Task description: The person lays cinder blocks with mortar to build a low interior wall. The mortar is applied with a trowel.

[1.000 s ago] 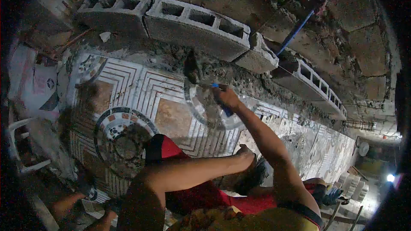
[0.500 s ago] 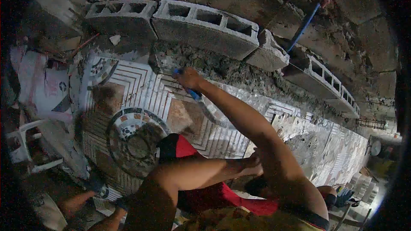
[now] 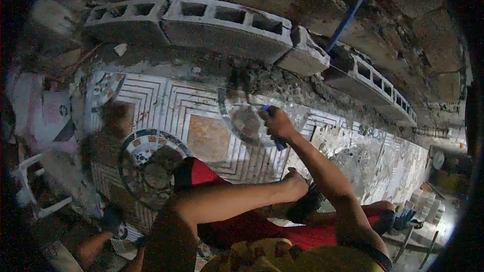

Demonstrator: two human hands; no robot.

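Observation:
My right hand (image 3: pixel 277 122) is wrapped round the blue handle (image 3: pixel 280 142) of a trowel. The trowel's thin metal shank (image 3: pixel 249 95) bends up towards a dark, blurred blade (image 3: pixel 239 78) at the edge of the rough mortar (image 3: pixel 275 81). My left hand (image 3: pixel 294 187) is loosely closed near my legs, its thumb sticking out, and I see nothing in it. Beneath both hands lies a patterned tile floor (image 3: pixel 207 141), partly dirty. To the right of my right hand, a heap of grey mortar (image 3: pixel 350 158) lies on a pale board or sheet (image 3: pixel 322 146).
Hollow concrete blocks (image 3: pixel 222 35) stand in a row along the far side. A blue line (image 3: pixel 348 22) slants over them. At left are a printed sack (image 3: pixel 48 113) and a white plastic frame (image 3: pixel 33 186). Another person's limb (image 3: pixel 96 247) shows at lower left.
My right hand has moved right and nearer to me with the trowel, and its shank and blade now show. The whole view has shifted slightly left. My left hand stays near my legs.

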